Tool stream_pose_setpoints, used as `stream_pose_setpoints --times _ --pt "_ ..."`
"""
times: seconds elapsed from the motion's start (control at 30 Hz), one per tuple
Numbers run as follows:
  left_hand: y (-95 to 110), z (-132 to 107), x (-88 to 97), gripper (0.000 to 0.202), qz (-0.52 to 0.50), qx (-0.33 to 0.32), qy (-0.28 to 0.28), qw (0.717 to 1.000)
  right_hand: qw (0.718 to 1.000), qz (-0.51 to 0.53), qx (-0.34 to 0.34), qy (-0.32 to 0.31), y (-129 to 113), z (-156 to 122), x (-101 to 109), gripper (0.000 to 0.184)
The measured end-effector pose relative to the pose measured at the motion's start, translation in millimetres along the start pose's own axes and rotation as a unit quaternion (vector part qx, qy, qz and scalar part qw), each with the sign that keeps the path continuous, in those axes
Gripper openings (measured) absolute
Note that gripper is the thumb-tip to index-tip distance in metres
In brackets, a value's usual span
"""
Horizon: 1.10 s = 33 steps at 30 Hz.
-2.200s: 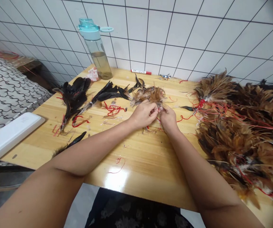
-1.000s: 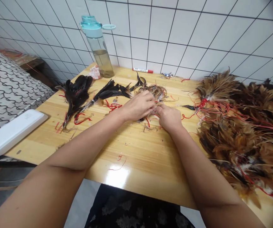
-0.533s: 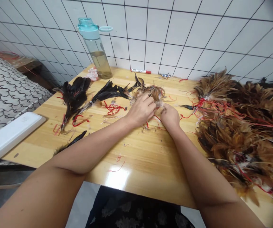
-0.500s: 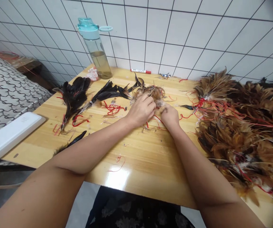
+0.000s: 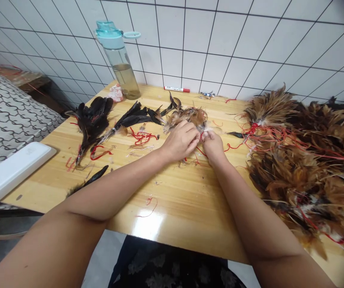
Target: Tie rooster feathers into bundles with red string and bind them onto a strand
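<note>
In the head view a brown feather bundle point(image 5: 194, 115) lies in the middle of the table, just beyond my hands. My left hand point(image 5: 181, 141) rests over its near side with the fingers curled onto it. Close beside it, my right hand point(image 5: 213, 147) pinches at the pale fluffy end of the bundle, where a bit of red shows. A red string point(image 5: 201, 152) runs out below the two hands, and another stretch point(image 5: 234, 147) trails to the right. The fingertips of my left hand are mostly hidden.
Black feathers point(image 5: 94, 120) and cut red strings point(image 5: 142, 137) lie on the left. A water bottle point(image 5: 122, 68) and a red marker point(image 5: 177, 89) stand and lie near the tiled wall. Large brown feather bundles point(image 5: 306, 180) fill the right side. A white device point(image 5: 18, 172) sits at the left edge.
My right hand has turned a little and its fingers have shifted, showing more of the pale end and red string. My left hand has moved slightly right.
</note>
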<state>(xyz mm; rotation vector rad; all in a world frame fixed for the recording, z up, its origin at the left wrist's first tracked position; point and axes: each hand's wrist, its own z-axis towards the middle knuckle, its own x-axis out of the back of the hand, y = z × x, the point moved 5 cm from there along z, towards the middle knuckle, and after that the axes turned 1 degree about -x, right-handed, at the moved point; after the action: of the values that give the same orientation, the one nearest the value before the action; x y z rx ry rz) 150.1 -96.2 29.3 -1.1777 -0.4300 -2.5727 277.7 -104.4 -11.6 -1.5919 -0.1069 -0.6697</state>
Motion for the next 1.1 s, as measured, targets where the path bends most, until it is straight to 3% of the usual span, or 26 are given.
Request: stream_pose_setpoints --times 0.07,0.13,0.2,0.4,0.53,0.73,0.87,1.0,1.1 --pt "0.3 -0.7 -2.6 0.019 0.013 0.000 -0.026 1.000 0.985 -0.172 0.016 0.024 -4.5 -3.2 2.9 0.025" --pt "-0.7 -1.8 -5.9 0.019 0.022 0.006 -0.054 0.998 0.960 -0.278 0.020 0.033 -8.3 -6.4 5.6 0.027" --pt "-3.0 -2.5 -6.2 0.016 0.014 0.023 -0.059 0.998 0.944 -0.327 0.015 0.037 -10.2 -8.4 9.0 0.030" --pt "-7.9 -1.2 7.4 0.021 -0.008 0.047 0.032 0.998 0.930 -0.366 0.031 0.019 -9.3 -7.5 10.9 0.034" --pt "-6.9 -2.8 0.4 0.036 -0.004 0.005 0.001 1.000 0.936 -0.346 0.058 -0.004 -7.0 -8.2 1.1 0.036" --pt "-10.5 -1.9 -0.3 0.015 -0.049 0.022 0.004 0.999 0.941 -0.328 0.074 -0.034 -10.7 -12.3 -6.9 0.034" --pt "-34.3 -0.6 14.4 0.005 -0.124 0.142 0.092 0.978 0.960 -0.278 0.039 -0.019 -3.8 -4.9 -1.9 0.032" --pt "-80.4 -12.6 21.4 0.004 -0.188 0.290 0.214 0.914 0.991 -0.132 0.020 -0.008 8.4 6.9 -1.1 0.026" --pt "-105.3 -20.9 14.9 0.002 -0.212 0.346 0.221 0.887 1.000 0.019 0.006 -0.022 13.1 10.8 -4.4 0.027"
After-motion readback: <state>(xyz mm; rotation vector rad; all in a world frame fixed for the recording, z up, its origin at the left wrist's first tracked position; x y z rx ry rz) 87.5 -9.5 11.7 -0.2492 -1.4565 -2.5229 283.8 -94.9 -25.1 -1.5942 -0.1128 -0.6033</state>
